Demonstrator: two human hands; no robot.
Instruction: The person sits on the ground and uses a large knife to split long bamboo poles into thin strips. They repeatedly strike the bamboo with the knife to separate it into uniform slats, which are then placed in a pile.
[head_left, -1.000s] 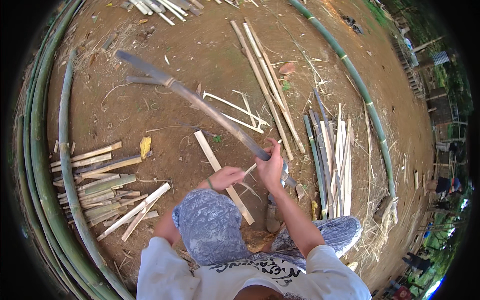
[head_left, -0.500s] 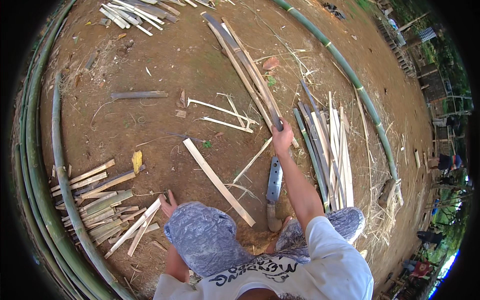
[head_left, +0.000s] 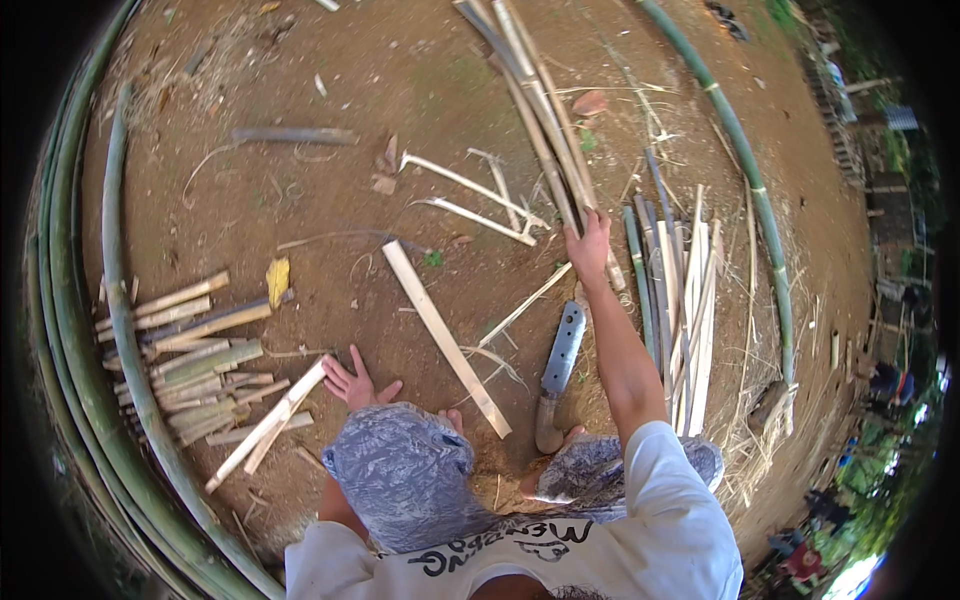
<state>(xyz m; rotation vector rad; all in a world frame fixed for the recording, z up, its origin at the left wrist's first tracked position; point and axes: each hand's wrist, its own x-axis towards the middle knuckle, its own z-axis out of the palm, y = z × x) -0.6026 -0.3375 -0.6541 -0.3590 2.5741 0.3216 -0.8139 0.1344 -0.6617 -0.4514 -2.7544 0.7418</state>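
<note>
My right hand [head_left: 592,250] is closed around the near end of some long bamboo strips [head_left: 545,105], which stretch away toward the far edge. My left hand [head_left: 352,384] has its fingers spread, with nothing in them. It is close to the upper end of a pale split bamboo piece [head_left: 268,425] leaning by the left pile. Between my hands a wide pale bamboo slat [head_left: 445,337] lies on the dirt. A machete [head_left: 563,358] with holes in its blade and a curved handle rests below my right hand, beside my foot.
Short split bamboo pieces [head_left: 195,385] are heaped at the left, next to long green bamboo poles [head_left: 85,375]. A bundle of long strips [head_left: 685,320] lies to the right. Beyond it curves another green pole [head_left: 762,215]. Thin offcuts [head_left: 470,190] are scattered ahead.
My right hand keeps its grip on the bamboo strips, whose angle and spacing have shifted. The left hand now shows more fully, fingers spread wider. The whole view has shifted slightly.
</note>
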